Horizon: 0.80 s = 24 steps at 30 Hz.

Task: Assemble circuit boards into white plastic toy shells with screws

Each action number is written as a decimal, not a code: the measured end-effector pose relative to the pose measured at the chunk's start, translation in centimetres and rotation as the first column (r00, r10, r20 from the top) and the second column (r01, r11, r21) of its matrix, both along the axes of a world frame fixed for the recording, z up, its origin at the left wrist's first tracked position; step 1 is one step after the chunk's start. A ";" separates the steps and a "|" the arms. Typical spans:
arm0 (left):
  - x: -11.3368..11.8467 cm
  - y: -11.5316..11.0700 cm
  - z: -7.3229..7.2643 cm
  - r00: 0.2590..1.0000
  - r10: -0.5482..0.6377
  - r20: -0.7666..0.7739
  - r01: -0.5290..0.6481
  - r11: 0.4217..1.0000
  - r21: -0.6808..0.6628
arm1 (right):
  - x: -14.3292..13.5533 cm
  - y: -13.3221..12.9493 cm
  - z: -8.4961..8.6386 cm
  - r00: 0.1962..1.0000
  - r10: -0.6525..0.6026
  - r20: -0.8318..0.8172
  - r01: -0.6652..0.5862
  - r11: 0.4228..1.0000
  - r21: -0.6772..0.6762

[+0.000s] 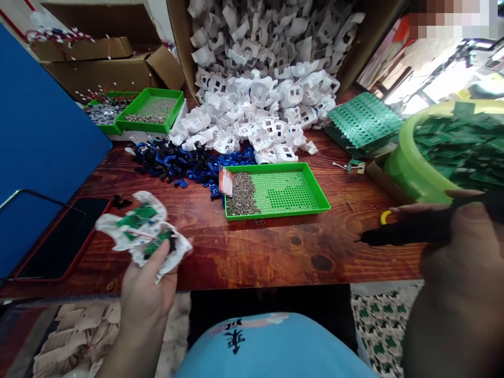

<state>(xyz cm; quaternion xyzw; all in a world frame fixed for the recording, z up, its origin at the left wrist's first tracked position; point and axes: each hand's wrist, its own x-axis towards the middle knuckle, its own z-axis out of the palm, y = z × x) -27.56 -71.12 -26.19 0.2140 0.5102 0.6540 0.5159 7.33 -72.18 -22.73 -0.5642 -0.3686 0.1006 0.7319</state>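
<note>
My left hand [147, 286] grips a white plastic housing [179, 252] with green circuit boards [139, 215] in it, thumb pressed on the lower board. It is held above the table's left part. On the right, my right hand [468, 236] is wrapped round a black screwdriver-like tool [413, 228], its thin tip pointing left over the table. Between the hands lies a green tray [291, 197] with small screws [244, 194] heaped at its left end.
White housings [260, 105] pile up behind the tray, blue and black parts [177, 160] beside them. A phone [59, 239] lies left. Green board panels [364, 123] and a yellow-green tub [413, 152] of boards stand right. Small green trays [151, 110] sit back left.
</note>
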 end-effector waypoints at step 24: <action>5.4 -2.4 -2.3 0.843 -0.480 0.241 0.533 0.805 -0.259 | -7.8 16.2 -3.1 0.914 0.366 0.178 -0.404 0.867 0.291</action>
